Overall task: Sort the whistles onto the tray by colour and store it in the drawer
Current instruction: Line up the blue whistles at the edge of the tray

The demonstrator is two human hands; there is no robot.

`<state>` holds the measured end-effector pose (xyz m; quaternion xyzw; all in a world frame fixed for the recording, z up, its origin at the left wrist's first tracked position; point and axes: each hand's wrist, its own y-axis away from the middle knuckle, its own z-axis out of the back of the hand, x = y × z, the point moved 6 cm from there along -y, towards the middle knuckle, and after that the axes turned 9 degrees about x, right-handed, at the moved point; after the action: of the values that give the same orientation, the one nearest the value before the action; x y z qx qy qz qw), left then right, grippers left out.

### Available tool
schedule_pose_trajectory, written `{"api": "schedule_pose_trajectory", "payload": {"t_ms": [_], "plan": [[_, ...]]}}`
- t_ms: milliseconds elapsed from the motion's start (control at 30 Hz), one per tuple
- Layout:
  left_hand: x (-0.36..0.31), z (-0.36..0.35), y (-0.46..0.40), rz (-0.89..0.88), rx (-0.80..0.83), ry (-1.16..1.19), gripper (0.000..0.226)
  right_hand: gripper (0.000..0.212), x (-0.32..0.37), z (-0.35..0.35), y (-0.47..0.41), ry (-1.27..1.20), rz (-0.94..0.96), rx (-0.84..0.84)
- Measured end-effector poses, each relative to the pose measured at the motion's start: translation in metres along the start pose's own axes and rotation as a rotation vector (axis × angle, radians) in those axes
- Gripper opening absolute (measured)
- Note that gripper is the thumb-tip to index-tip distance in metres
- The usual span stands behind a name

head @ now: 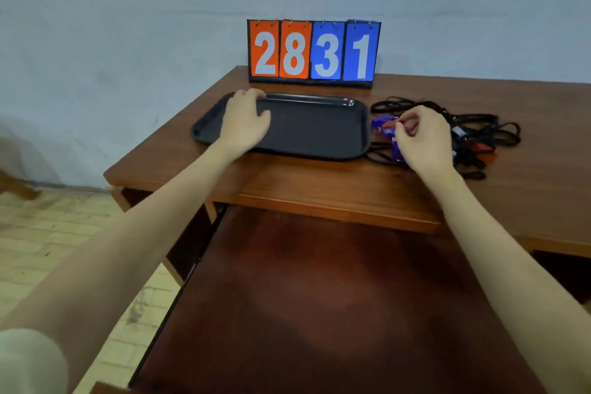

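Note:
A dark, empty tray [319, 128] lies on the wooden desk. My left hand [244, 118] rests on its far left part, fingers curled over the back rim. To the right of the tray is a tangled pile of whistles on black cords [473, 134]. A blue whistle [382, 122] shows at the pile's left edge, and red whistles [483, 148] lie further right. My right hand [419, 137] is over the pile's left side, thumb and fingers pinched at the ring of the blue whistle. Another blue whistle [398, 152] peeks out under that hand.
A flip scoreboard [313, 53] reading 2831 stands at the desk's back edge against the wall. The drawer [319, 297] below the desk front is pulled out towards me, its wooden bottom bare. Tiled floor lies to the left.

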<state>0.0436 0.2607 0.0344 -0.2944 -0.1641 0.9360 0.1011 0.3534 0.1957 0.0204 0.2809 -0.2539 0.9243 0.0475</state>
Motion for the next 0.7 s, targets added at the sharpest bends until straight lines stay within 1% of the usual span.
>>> {"api": "schedule_pose_trajectory", "payload": {"t_ms": [167,300,400,467,500,567,700], "plan": [[-0.043,-0.014,0.021,-0.099,0.135,0.026,0.04,0.026,0.011,-0.002,0.009,0.117,0.007,0.082],[-0.068,-0.017,0.019,-0.156,0.152,0.006,0.037,0.032,0.008,-0.003,0.01,0.283,-0.01,0.148],[-0.084,-0.024,0.009,-0.192,0.174,0.003,0.036,0.033,0.001,-0.003,0.008,0.295,-0.053,0.188],[-0.095,-0.033,0.0,-0.237,0.21,0.003,0.035,0.028,-0.003,-0.007,0.006,0.26,-0.053,0.213],[-0.102,-0.039,-0.006,-0.265,0.24,-0.001,0.034,0.026,-0.005,-0.009,0.005,0.219,-0.046,0.201],[-0.117,-0.055,-0.018,-0.309,0.305,-0.024,0.032,0.03,-0.008,-0.006,0.003,0.096,-0.053,0.12],[-0.141,-0.099,-0.044,-0.371,0.424,-0.083,0.029,0.037,-0.022,0.015,0.002,-0.235,-0.194,-0.125]]}}
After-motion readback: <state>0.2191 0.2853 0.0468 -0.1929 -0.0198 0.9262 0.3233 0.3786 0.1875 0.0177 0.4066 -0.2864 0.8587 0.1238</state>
